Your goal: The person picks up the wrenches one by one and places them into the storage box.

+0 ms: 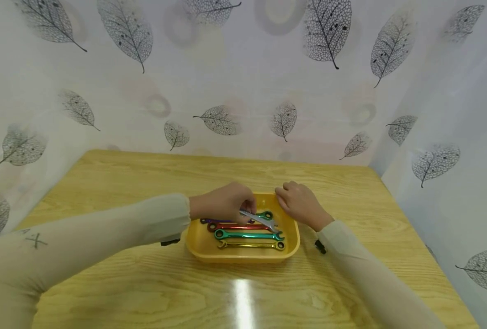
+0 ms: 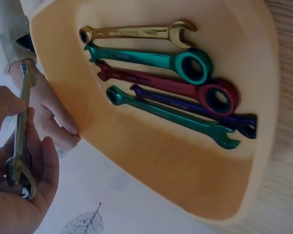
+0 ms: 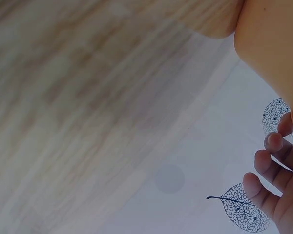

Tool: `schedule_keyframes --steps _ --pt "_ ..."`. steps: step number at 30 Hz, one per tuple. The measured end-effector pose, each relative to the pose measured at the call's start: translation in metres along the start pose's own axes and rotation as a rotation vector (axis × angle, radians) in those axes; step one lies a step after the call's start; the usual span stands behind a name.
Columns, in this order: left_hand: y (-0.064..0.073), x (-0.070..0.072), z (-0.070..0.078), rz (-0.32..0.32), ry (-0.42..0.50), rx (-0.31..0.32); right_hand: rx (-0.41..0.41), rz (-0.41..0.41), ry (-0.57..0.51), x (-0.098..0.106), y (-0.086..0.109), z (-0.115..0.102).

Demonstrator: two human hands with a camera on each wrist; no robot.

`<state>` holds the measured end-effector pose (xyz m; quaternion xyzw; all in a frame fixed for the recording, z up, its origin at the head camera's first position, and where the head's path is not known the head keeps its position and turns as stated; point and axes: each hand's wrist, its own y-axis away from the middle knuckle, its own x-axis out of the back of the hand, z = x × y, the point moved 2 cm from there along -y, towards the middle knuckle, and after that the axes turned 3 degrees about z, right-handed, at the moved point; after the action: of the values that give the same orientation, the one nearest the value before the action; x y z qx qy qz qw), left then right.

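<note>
My left hand (image 1: 224, 203) pinches a silver combination wrench (image 2: 22, 126) between thumb and fingers, above a yellow plastic tray (image 1: 243, 259). In the tray lie a gold wrench (image 1: 249, 245), a green wrench (image 1: 247, 236) and a red wrench (image 1: 239, 226), roughly side by side. Behind them are a purple wrench (image 2: 180, 103) and a second green wrench (image 2: 166, 117), partly covered by the left hand in the head view. My right hand (image 1: 303, 205) holds the tray's rim at the far right corner, its thumb toward the inside and other fingers outside.
The tray stands on a light wood-grain table (image 1: 145, 283). Behind the table and along its sides hangs a pale curtain (image 1: 243, 68) printed with dark leaves. A small black piece (image 1: 320, 246) shows by the right wrist, another (image 1: 170, 242) under the left.
</note>
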<state>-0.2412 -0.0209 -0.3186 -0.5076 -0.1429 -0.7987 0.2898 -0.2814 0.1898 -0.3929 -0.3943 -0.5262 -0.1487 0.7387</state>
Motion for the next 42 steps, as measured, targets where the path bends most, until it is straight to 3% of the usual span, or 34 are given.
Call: schedule_keyframes --steps 12,25,42 --pt "-0.017 -0.024 0.002 -0.143 0.065 -0.009 0.005 -0.002 -0.020 0.001 0.001 -0.001" --pt "-0.027 -0.037 0.010 -0.204 -0.010 -0.034 0.016 0.009 -0.019 0.000 0.001 0.001" --pt "-0.035 -0.048 0.015 -0.257 0.020 -0.048 0.023 0.020 -0.022 0.001 0.000 0.001"
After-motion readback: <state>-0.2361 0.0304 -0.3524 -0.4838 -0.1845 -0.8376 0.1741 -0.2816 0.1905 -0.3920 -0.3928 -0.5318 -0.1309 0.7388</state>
